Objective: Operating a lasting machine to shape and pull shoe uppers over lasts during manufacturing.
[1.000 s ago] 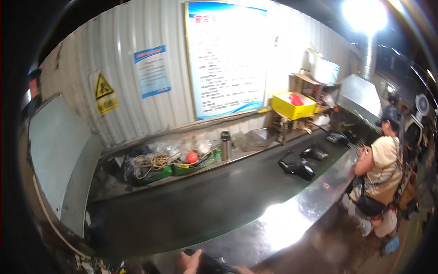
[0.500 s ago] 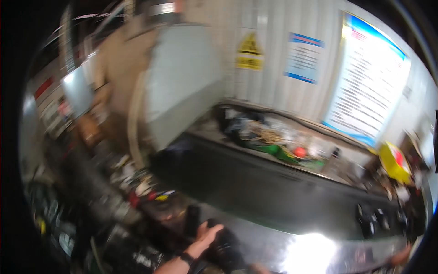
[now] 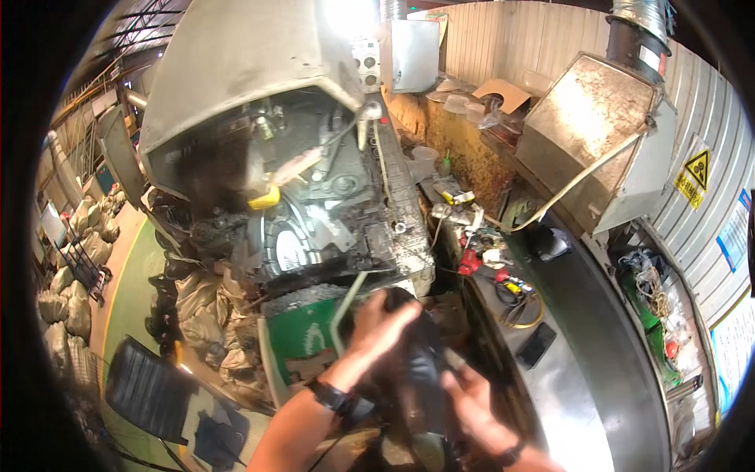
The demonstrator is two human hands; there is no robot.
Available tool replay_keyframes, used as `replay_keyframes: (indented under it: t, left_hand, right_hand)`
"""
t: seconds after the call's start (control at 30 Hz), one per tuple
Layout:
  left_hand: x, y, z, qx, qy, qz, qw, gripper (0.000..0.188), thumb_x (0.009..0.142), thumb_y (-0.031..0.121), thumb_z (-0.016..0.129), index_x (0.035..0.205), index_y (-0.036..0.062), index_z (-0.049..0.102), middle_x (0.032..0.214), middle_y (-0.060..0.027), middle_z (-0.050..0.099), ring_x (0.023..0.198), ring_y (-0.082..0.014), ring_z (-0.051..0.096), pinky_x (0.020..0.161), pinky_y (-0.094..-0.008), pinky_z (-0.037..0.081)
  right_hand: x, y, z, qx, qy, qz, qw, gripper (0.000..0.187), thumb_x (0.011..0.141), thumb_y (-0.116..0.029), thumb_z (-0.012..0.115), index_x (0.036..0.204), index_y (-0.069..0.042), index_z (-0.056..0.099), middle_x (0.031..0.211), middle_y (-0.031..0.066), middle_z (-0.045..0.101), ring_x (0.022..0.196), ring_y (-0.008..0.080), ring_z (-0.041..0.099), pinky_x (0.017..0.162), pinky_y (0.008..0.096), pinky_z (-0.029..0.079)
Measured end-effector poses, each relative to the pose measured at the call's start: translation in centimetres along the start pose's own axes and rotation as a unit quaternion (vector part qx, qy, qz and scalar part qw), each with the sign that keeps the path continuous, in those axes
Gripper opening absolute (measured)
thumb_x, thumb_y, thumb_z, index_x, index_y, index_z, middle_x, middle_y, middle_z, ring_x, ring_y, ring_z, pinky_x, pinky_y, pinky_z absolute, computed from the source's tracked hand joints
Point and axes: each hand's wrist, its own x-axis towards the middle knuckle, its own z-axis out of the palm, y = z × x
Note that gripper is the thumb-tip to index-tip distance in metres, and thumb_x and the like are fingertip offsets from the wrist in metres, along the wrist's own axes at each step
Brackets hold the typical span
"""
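Both my hands are at a long, black, glossy thing [image 3: 419,377], shaped like a boot and smeared by motion, in front of me. My left hand [image 3: 379,326], with a dark watch on its wrist, grips its upper end. My right hand [image 3: 472,403] has its fingers against the right side, lower down; its fingertips are partly hidden. Just beyond is a green-lined bin [image 3: 303,338] with scraps in it. Over the bin opens a machine [image 3: 314,212] with a wheel and a bright lamp inside its grey hood.
To my right runs a dark conveyor belt [image 3: 586,315], with a metal ledge [image 3: 562,401] on the near side. A phone [image 3: 536,346] and a cable [image 3: 525,315] lie on the ledge. A black chair [image 3: 149,389] and pale sacks [image 3: 208,307] stand at left.
My view has swung left, from the wall and belt to the machine. My left hand still grips a black thing, and my right hand now shows against its side.
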Motion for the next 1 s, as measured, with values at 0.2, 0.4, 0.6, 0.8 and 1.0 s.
replay_keyframes:
  t: [0.2,0.4,0.6,0.8,1.0]
  left_hand:
    - [0.6,-0.4,-16.6,-0.313,0.068,-0.104,0.942,0.043,0.103,0.041,0.057,0.110,0.0004,0.068,0.103,-0.0059,0.070,0.094,-0.0142,0.064,0.084,-0.0306,0.051]
    - [-3.5,-5.1,-19.3,-0.513,0.146,-0.104,0.839,0.038,0.103,0.030,0.055,0.125,-0.0002,0.062,0.119,-0.0116,0.068,0.106,-0.0231,0.065,0.095,-0.0372,0.052]
    - [-1.5,-5.4,-20.3,-0.448,0.198,-0.220,0.844,0.035,0.102,0.035,0.052,0.110,0.0063,0.070,0.101,-0.0069,0.074,0.086,-0.0215,0.069,0.080,-0.0340,0.056]
    - [2.2,-7.7,-21.2,-0.516,0.162,-0.258,0.800,0.032,0.100,0.032,0.049,0.098,0.0092,0.071,0.094,-0.0052,0.074,0.079,-0.0192,0.069,0.073,-0.0328,0.057]
    - [3.9,-10.0,-20.4,-0.553,0.171,-0.271,0.769,0.032,0.099,0.029,0.050,0.101,0.0055,0.072,0.099,-0.0094,0.075,0.086,-0.0244,0.070,0.082,-0.0359,0.057]
  right_hand:
    - [4.3,0.2,14.2,0.049,-0.089,0.030,0.994,0.025,0.099,-0.018,0.069,0.115,0.001,0.068,0.096,0.0055,0.073,0.082,0.0076,0.064,0.071,0.0238,0.053]
    - [7.2,-0.6,22.4,0.192,-0.137,0.065,0.970,0.030,0.098,-0.010,0.067,0.126,0.001,0.063,0.103,0.0063,0.073,0.084,0.0115,0.068,0.074,0.0278,0.058]
    - [12.7,0.7,26.0,0.155,-0.099,0.098,0.978,0.037,0.097,-0.006,0.066,0.133,-0.001,0.058,0.107,0.0102,0.072,0.087,0.0179,0.071,0.075,0.0314,0.061]
    - [16.1,2.0,28.0,0.108,-0.097,0.083,0.986,0.036,0.097,-0.021,0.067,0.128,-0.002,0.063,0.107,0.0079,0.071,0.088,0.0153,0.069,0.074,0.0285,0.057]
    - [17.6,2.6,28.4,0.084,-0.042,0.112,0.989,0.030,0.102,-0.016,0.059,0.129,-0.003,0.062,0.104,0.0067,0.072,0.078,0.0118,0.068,0.066,0.0247,0.056]
